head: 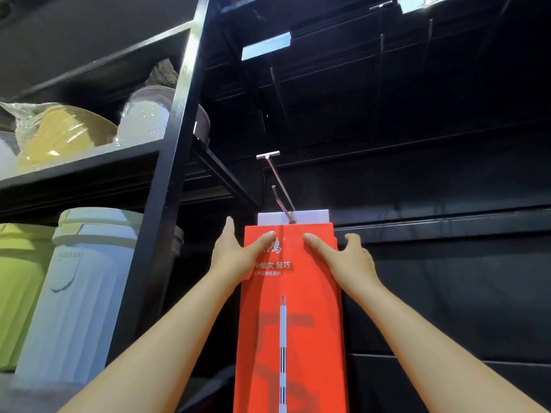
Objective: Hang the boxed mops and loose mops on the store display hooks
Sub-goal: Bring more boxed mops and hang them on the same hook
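A tall red mop box [290, 323] with white lettering and a mop picture hangs upright in the middle of the view. Its white top tab [310, 216] sits on a metal display hook [280, 189] that juts from the dark back panel. My left hand [238, 254] grips the box's upper left edge, thumb across the front. My right hand [343, 257] grips the upper right edge the same way, fingers wrapped behind the box.
A black shelf upright [176, 150] stands left of the box. Behind it, shelves hold wrapped basins [59, 135] and pale plastic bins [77, 290]. More bare hooks [278, 90] stick out of the dark panel higher up and to the right.
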The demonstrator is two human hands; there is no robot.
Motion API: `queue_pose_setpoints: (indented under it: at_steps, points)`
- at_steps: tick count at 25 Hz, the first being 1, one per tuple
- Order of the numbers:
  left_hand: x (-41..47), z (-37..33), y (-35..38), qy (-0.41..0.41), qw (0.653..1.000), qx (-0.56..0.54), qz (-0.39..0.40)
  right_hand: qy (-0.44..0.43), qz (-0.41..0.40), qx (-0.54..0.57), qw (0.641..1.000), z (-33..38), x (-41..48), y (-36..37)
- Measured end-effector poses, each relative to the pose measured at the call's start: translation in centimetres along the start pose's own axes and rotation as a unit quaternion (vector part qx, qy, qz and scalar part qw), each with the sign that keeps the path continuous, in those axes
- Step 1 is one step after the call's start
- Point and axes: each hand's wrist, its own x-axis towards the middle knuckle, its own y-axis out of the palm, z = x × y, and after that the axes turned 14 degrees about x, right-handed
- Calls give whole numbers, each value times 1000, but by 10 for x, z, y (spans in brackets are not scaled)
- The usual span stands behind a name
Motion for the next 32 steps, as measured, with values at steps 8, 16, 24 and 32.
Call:
queue_pose_setpoints:
  at_steps: [8, 16, 24, 32]
  points:
    - [-33, 16, -5, -83, 988, 129, 1, 40, -26, -104, 993, 1, -26, -3]
    - [-103, 22, -20, -164, 906, 388, 38, 114, 2, -331, 937, -6, -84, -33]
    - [-162, 0, -31, -30, 851, 515, 98, 117, 57, -487, 863, -34, -124, -103]
    - [-247, 3, -44, -12, 815, 556, 160, 143, 119, -553, 812, -54, -201, -145]
